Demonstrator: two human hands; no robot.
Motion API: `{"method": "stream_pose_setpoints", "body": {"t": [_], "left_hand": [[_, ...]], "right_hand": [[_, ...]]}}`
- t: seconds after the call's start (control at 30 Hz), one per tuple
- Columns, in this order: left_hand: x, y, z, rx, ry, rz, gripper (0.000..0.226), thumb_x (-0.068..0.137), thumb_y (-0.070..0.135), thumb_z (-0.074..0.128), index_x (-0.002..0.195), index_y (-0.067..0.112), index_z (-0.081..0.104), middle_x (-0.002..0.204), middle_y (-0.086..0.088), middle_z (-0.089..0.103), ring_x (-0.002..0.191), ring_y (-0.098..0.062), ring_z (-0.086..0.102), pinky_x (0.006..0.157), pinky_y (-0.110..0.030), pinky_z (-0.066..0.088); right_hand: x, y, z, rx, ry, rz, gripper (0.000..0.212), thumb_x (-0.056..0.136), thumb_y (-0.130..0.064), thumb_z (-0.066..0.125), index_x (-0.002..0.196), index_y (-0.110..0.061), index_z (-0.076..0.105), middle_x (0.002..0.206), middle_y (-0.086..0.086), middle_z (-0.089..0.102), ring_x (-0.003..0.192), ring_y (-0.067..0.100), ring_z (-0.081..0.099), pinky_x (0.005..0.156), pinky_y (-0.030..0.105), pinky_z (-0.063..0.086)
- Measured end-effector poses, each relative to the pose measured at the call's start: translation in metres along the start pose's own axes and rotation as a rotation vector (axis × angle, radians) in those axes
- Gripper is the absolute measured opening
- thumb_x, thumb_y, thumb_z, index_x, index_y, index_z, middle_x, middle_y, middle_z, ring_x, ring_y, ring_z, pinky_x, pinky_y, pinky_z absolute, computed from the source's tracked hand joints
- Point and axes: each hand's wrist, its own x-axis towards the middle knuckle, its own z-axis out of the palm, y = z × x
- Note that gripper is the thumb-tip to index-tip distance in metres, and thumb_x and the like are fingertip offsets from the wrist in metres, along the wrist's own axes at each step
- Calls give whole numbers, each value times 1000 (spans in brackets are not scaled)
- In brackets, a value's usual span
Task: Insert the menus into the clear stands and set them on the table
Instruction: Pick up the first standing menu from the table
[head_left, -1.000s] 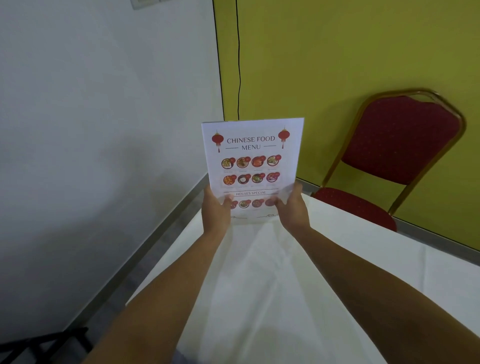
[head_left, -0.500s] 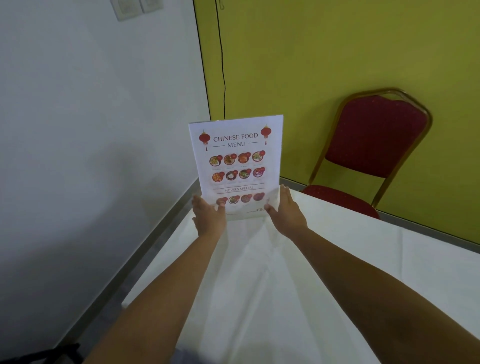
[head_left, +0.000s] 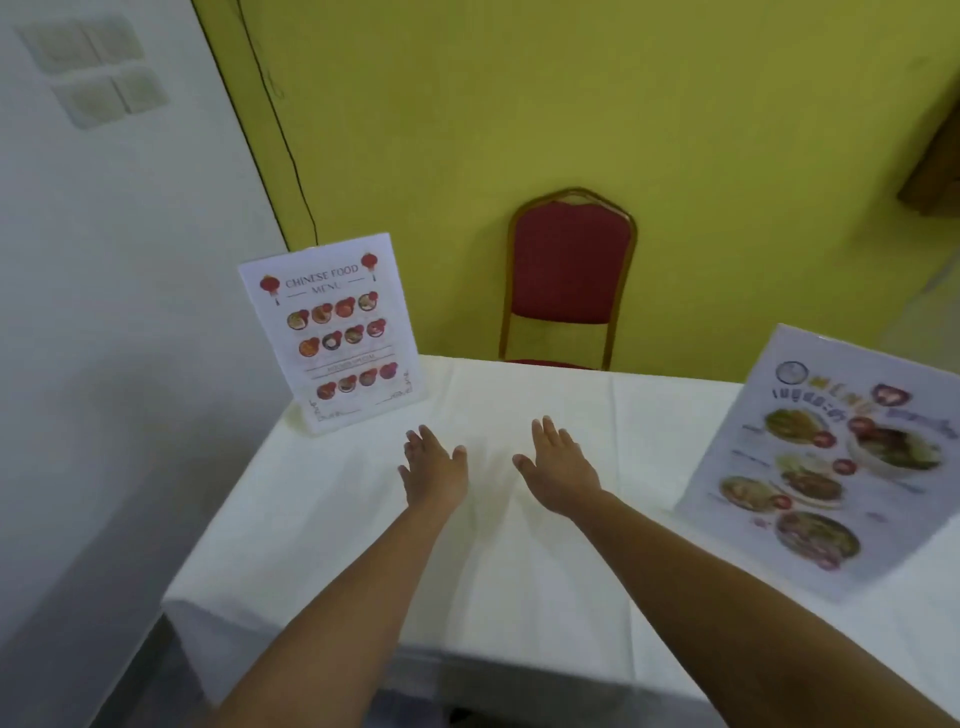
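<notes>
A clear stand holding the Chinese food menu (head_left: 332, 332) stands upright at the far left corner of the white-clothed table (head_left: 519, 571). A second clear stand with a menu of food photos (head_left: 826, 462) stands at the right side of the table, leaning back. My left hand (head_left: 434, 470) hovers over the cloth just right of the Chinese menu stand, fingers spread, holding nothing. My right hand (head_left: 558, 467) is beside it, also flat with fingers apart and empty. Neither hand touches a stand.
A red chair with a gold frame (head_left: 569, 280) stands behind the table against the yellow wall. A white wall with switch plates (head_left: 93, 67) runs close along the table's left edge. A black cable (head_left: 280, 135) hangs down the wall corner.
Both hands let go of the Chinese menu stand, which now stands on the table's far left corner. The hands drew back to the right, open. The view swung right, showing the second stand.
</notes>
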Motion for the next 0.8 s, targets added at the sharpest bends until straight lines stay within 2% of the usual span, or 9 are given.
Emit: {"method": "stream_pose_setpoints", "body": {"t": [0.43,0.8], "left_hand": [[-139,82,88,219,-189,316,70,103,43,31,157,11,1,165,-10,-4,153,-27,0,122,-43,7],[-158,144,132,144,-252,484,77,101,42,40,157,9,0,165,-11,-1,153,-26,2,121,-42,7]], "right_hand": [[-161,129,-16,64,122,294,69,102,-48,29,156,-12,5,164,7,-1,150,30,1,119,44,10],[-208,210,-27,189,248,500,71,101,-48,32,155,-10,6,163,10,4,149,32,8,118,44,14]]}}
